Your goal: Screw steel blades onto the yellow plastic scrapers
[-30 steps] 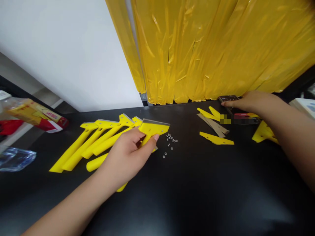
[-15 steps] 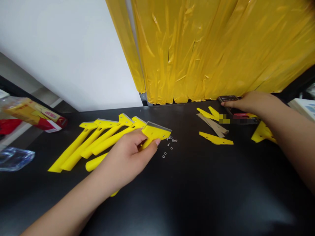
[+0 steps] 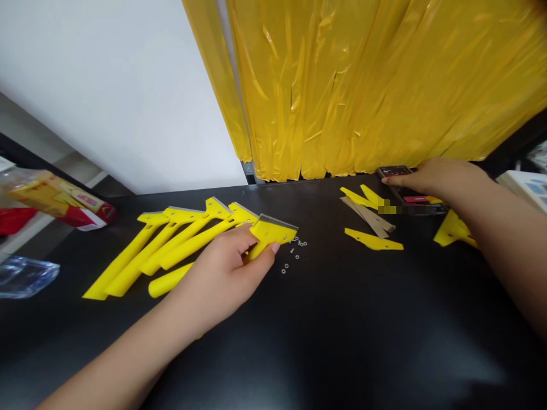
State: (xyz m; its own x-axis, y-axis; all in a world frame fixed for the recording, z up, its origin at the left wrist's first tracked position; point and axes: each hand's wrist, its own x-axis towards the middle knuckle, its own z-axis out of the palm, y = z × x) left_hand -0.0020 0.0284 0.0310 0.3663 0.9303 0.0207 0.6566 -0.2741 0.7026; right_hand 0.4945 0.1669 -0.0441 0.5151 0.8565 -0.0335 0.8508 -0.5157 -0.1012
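In my left hand (image 3: 233, 265) is a yellow scraper (image 3: 273, 232), held by its neck between thumb and fingers. Its metal blade points up and away, and my hand hides much of the handle. Several more yellow scrapers (image 3: 164, 245) lie side by side under and left of that wrist. Small nuts and screws (image 3: 298, 245) are scattered just right of the held scraper's head. At the back right, my right hand (image 3: 444, 175) grips a dark flat case (image 3: 397, 196) with red inside. Its thumb lies along the case, while the other fingers are hidden.
Loose yellow plates (image 3: 374, 240) and grey-brown strips (image 3: 368, 217) lie before the case. Another yellow piece (image 3: 455, 230) is partly behind my right forearm. At left are a red-and-yellow box (image 3: 70, 199) and a clear plastic piece (image 3: 28, 276). Yellow film (image 3: 342, 91) hangs behind the black table (image 3: 325, 330).
Almost nothing differs. The held scraper's head has tilted very slightly in my left hand; my right hand stays at the dark case.
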